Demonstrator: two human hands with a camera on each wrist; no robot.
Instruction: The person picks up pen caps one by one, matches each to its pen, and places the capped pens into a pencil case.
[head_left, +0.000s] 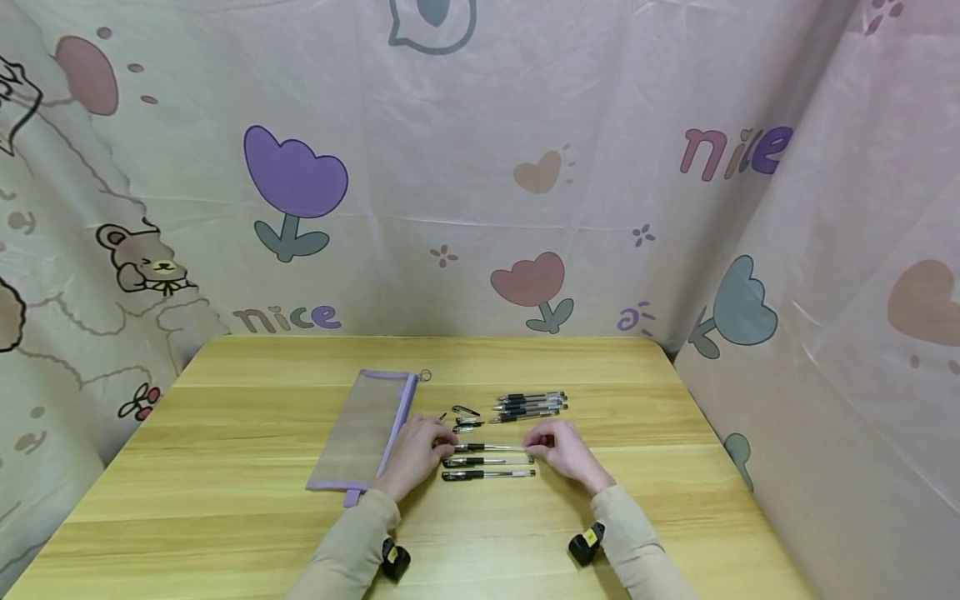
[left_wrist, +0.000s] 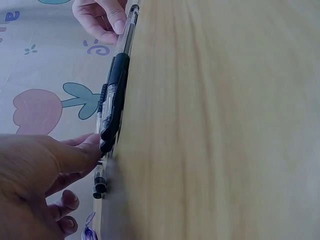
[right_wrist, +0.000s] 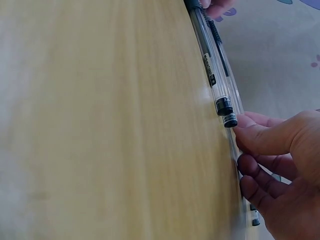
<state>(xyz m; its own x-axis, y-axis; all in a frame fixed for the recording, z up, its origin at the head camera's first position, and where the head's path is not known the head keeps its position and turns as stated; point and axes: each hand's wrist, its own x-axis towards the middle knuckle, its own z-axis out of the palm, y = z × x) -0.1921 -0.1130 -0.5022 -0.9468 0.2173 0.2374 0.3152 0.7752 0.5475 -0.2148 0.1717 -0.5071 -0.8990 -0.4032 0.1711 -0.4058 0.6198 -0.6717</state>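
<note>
Three capped clear gel pens with black caps and grips lie side by side between my hands. My left hand (head_left: 416, 450) pinches the cap end of the farthest pen (head_left: 491, 447). At that pen's other end, my right hand (head_left: 564, 451) holds it between thumb and fingers. The middle pen (head_left: 495, 461) and the nearest pen (head_left: 491, 475) lie on the table just in front. In the left wrist view, the nearest pen (left_wrist: 116, 95) partly covers the others. The right wrist view shows my right thumb and fingers (right_wrist: 257, 135) close behind the pens' black end plugs.
Beyond my hands lie several uncapped pens (head_left: 528, 407) in a bunch, with loose black caps (head_left: 467, 420) to their left. A see-through pouch (head_left: 360, 429) with purple edging and zipper lies left of my left hand. A patterned curtain (head_left: 442, 167) hangs behind the wooden table (head_left: 225, 500).
</note>
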